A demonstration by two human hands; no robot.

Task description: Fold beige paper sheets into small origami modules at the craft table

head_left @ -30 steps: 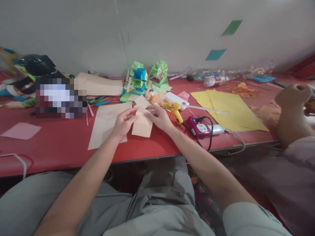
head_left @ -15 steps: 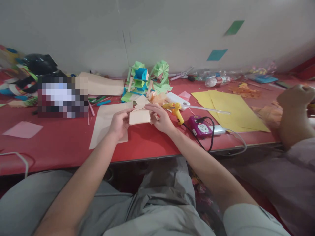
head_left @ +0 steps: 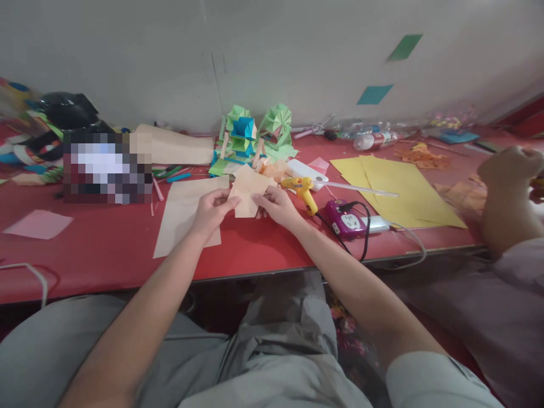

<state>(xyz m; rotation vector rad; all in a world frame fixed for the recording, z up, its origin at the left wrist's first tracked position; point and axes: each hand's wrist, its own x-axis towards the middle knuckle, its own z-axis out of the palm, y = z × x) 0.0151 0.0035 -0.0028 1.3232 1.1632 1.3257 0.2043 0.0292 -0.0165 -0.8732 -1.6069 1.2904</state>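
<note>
Red table (head_left: 106, 249) spreads wide, a big tan sheet (head_left: 182, 212) lying flat on it; above it, left hand (head_left: 210, 211) and right hand (head_left: 278, 207) both pinch a folded tan paper piece (head_left: 247, 192), yellow glue gun (head_left: 302, 191) just beside.

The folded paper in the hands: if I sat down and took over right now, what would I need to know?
Left hand and right hand both pinch the small peach paper, lifted just above the red table.
A larger peach sheet lies flat beside the left hand.
The yellow glue gun lies next to the right hand, its cord running to the purple socket.
Done: the paper shows folds.
Left: I cannot tell how many folds remain.
Another person's hand rests at far right.
</note>
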